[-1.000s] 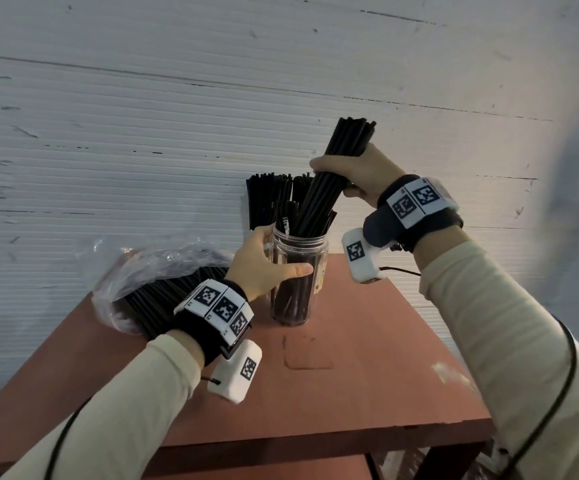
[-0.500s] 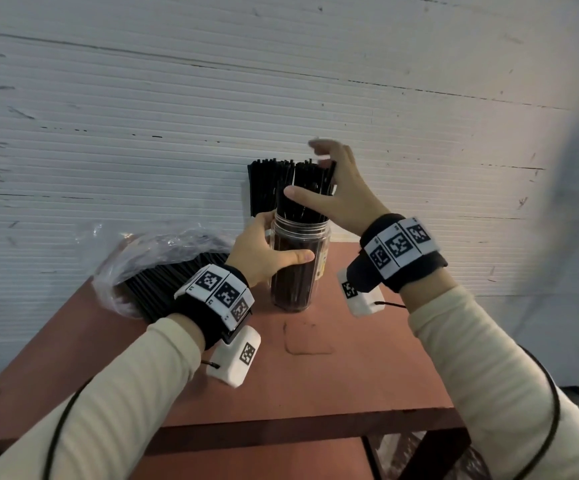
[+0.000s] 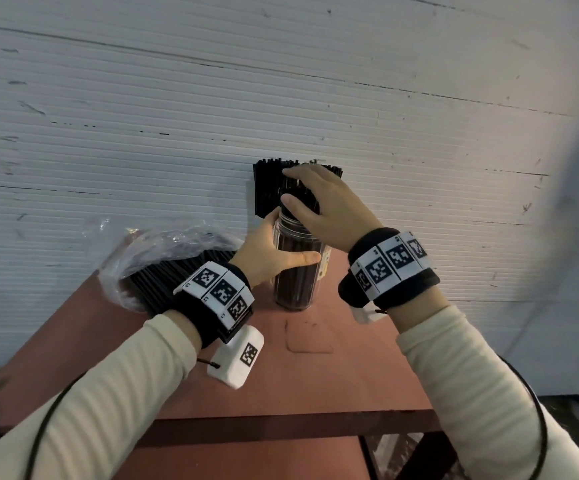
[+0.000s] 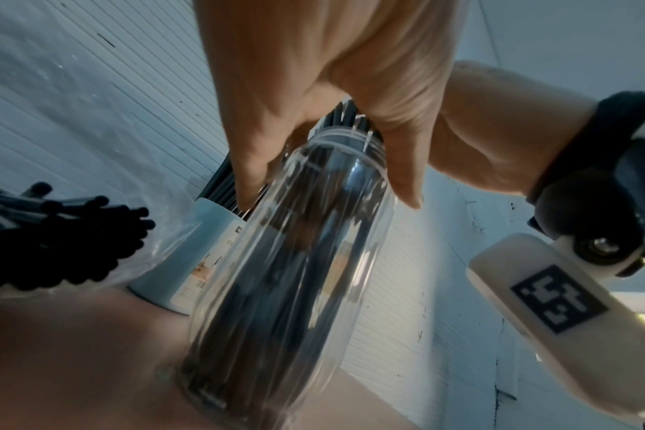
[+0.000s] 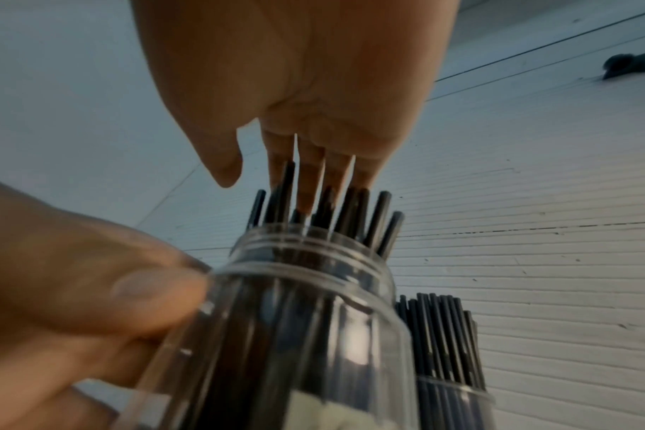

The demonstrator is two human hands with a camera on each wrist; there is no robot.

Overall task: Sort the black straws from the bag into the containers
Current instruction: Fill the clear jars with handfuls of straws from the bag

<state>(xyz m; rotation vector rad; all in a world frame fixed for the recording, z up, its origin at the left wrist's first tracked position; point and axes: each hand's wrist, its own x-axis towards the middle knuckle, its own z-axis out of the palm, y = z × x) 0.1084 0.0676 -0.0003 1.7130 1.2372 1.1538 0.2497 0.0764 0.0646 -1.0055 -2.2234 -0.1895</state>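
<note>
A clear jar [image 3: 295, 282] packed with black straws stands at the back of the red-brown table [image 3: 315, 375]. My left hand [image 3: 270, 254] grips its upper part, thumb across the front. My right hand [image 3: 312, 199] sits over the straw tops [image 3: 298, 199] sticking out of the jar, thumb apart. In the right wrist view its straight fingers [image 5: 310, 180] touch the straw tips [image 5: 350, 215] above the jar [image 5: 313, 320]. A second container [image 5: 450, 401] of straws stands just behind. The plastic bag [image 3: 163, 258] of straws lies at the left.
A white ribbed wall [image 3: 315, 98] rises right behind the table. The bag fills the back left corner. Bare tabletop lies in front of the jar, marked with a faint rectangular outline [image 3: 307, 337]. The table's front edge [image 3: 281, 424] is close to me.
My right hand lowered the raised bundle of straws into the jar, let it go, and now rests on the straw tops. My left hand kept its hold on the jar.
</note>
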